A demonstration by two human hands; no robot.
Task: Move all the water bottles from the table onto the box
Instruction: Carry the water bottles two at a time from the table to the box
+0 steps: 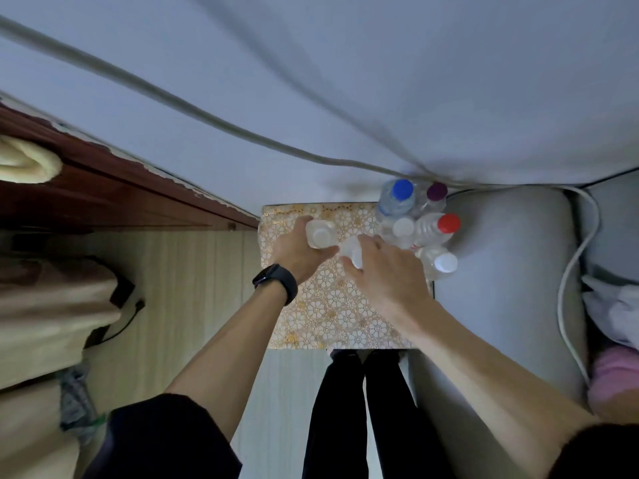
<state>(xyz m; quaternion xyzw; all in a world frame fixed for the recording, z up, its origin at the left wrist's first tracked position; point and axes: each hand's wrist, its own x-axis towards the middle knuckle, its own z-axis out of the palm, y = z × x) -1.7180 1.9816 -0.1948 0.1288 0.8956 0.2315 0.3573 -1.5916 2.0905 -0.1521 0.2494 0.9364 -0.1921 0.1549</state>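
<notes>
Fingers (302, 224) of the left hand (294, 252) grip a bottle (320, 233) — upright, cap skyward.

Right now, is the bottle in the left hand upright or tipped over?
About upright: the white-capped bottle points its round cap straight up at the head camera, while the left hand grips its body.

Top (332, 305): centre, legs (345, 409) at its 6 o'clock.
Left bottle (320, 233): in left hand (297, 252), over top's 12 o'clock part.
Right bottle (351, 252): in right hand (387, 271), just beside, at 4 o'clock.
Bottle cluster (403, 227): top's 2 o'clock corner.
Cushion (501, 271): 3 o'clock.
Cabinet (103, 188): 10 o'clock.
</notes>
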